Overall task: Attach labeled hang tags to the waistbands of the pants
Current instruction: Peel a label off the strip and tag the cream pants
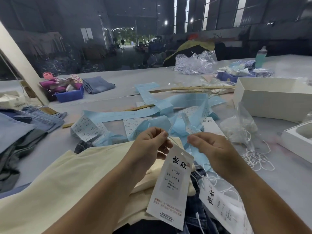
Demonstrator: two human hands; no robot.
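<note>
Close to the body, the hang tag (170,184) hangs from a thin white string (172,139) stretched between both hands. The left hand (150,144) pinches one end of it between thumb and finger, the right hand (209,149) pinches the other end. Under the tag lie cream pants (67,179) and dark jeans (195,215); I cannot tell where the waistband is.

I think the string may slip from the fingertips, because it is so thin, and then the tag would fall on the pile. It could also tangle with the loose strings (256,159) on the right, which lie near.

Farther away, blue paper strips (128,114) cover the middle of the table (128,78), and a white box (270,97) closes the right side. More free room is on the far left.
</note>
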